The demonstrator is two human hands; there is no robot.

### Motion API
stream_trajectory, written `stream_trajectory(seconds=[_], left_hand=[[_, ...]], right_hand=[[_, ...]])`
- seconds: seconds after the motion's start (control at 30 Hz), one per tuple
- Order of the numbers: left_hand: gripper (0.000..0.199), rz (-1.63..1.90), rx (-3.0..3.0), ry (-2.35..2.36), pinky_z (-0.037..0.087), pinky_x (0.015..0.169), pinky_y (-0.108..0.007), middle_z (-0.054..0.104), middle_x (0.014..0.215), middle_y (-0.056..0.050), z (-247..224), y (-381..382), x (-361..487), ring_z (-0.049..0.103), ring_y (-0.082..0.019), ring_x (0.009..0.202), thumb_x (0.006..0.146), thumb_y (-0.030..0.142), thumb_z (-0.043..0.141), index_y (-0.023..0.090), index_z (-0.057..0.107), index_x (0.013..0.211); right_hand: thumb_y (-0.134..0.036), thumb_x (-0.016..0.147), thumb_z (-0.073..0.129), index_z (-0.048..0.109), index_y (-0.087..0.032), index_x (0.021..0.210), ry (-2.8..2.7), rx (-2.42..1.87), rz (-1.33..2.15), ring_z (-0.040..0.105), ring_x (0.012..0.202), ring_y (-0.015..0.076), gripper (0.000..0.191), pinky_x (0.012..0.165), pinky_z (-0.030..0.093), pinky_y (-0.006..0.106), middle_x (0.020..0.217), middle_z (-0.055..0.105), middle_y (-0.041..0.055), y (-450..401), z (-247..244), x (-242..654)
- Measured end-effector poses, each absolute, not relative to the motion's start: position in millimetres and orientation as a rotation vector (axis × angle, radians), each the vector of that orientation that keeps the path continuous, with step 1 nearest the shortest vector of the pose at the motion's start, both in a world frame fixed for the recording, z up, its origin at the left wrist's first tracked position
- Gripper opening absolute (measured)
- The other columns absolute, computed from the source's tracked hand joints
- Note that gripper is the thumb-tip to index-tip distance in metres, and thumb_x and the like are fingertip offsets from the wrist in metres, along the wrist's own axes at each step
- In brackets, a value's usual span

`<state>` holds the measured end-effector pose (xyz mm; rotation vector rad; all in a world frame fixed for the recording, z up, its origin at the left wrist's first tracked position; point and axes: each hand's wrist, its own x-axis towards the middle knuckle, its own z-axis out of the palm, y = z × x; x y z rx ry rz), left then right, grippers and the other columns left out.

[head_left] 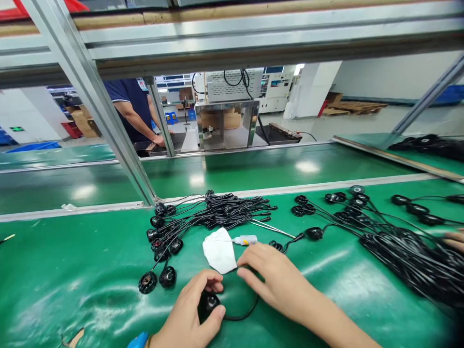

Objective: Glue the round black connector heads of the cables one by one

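Note:
My left hand is closed round a small black dome-shaped camera, its lens side turned up. From it a thin black cable curves right and up beneath my right hand. The right thumb and fingers come together by a small dark tip that looks like the cable's end; the grip is partly hidden. Just beyond the fingertips lies a white cloth, with a small clear bottle at its right side. Behind these rests a bundle of black cables, with several dome cameras at its left end.
A larger cable bundle with dome cameras lies to the right, beside another person's hand. Thin metal rods lie behind the bottle. A metal post and green conveyor stand beyond. Another person works across it.

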<state>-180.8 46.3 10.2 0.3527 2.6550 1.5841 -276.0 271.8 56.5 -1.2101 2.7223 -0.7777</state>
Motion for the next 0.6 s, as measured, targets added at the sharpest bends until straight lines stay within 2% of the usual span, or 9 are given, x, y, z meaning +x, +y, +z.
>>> stream_trajectory(seconds=[0.07, 0.17, 0.23, 0.3, 0.43, 0.6], left_hand=[[0.04, 1.539, 0.424, 2.703, 0.048, 0.093, -0.028, 0.062, 0.111, -0.004, 5.3, 45.9, -181.9, 0.061, -0.017, 0.102, 0.085, 0.017, 0.056, 0.023, 0.047, 0.123], [0.04, 1.492, 0.534, 2.729, 0.049, 0.092, -0.028, 0.062, 0.109, -0.004, -2.8, 44.4, -183.9, 0.062, -0.017, 0.1, 0.084, 0.016, 0.058, 0.025, 0.048, 0.122], [0.04, 1.474, 0.563, 2.711, 0.049, 0.09, -0.027, 0.062, 0.108, -0.003, -7.8, 43.5, -185.6, 0.061, -0.017, 0.098, 0.083, 0.015, 0.059, 0.026, 0.05, 0.121], [0.04, 1.476, 0.569, 2.679, 0.05, 0.084, -0.025, 0.062, 0.107, -0.003, -12.1, 43.2, -187.1, 0.061, -0.017, 0.096, 0.083, 0.016, 0.06, 0.026, 0.052, 0.12], [0.035, 1.579, 0.52, 2.587, 0.048, 0.074, -0.023, 0.063, 0.103, -0.004, -16.8, 44.5, -188.3, 0.06, -0.016, 0.087, 0.085, 0.021, 0.059, 0.025, 0.053, 0.119], [0.032, 1.905, 0.304, 2.416, 0.047, 0.074, -0.023, 0.063, 0.101, -0.007, -13.5, 50.9, -186.4, 0.058, -0.014, 0.082, 0.096, 0.041, 0.048, 0.021, 0.055, 0.12]], right_hand=[[-0.022, 0.094, 0.054, 0.064, -0.021, 0.103, 2.8, -1.052, -0.604, 0.052, 0.099, 0.0209, 0.013, 0.09, 0.037, 0.037, 0.104, 0.062, 0.0035, 288.2, 64.1, -287.6], [-0.01, 0.084, 0.06, 0.064, -0.021, 0.11, 2.788, -0.99, -0.434, 0.052, 0.104, 0.0227, 0.028, 0.095, 0.036, 0.041, 0.11, 0.061, 0.0037, 306.8, 64.5, -296.8], [-0.007, 0.081, 0.061, 0.065, -0.022, 0.112, 2.79, -0.987, -0.398, 0.051, 0.104, 0.0233, 0.034, 0.095, 0.037, 0.042, 0.109, 0.06, 0.0037, 311.3, 60.6, -298.5], [-0.008, 0.08, 0.061, 0.066, -0.023, 0.109, 2.803, -0.976, -0.38, 0.05, 0.102, 0.0234, 0.033, 0.093, 0.038, 0.042, 0.106, 0.059, 0.0038, 311.0, 57.6, -297.7], [-0.007, 0.074, 0.061, 0.063, -0.021, 0.096, 2.799, -0.954, -0.402, 0.052, 0.097, 0.0204, 0.026, 0.088, 0.041, 0.036, 0.099, 0.059, 0.0017, 313.0, 62.0, -286.8], [-0.009, 0.08, 0.058, 0.06, -0.025, 0.109, 2.85, -1.003, -0.594, 0.059, 0.093, 0.0136, 0.033, 0.081, 0.049, 0.025, 0.101, 0.064, -0.0025, 341.9, 87.5, -256.2]])
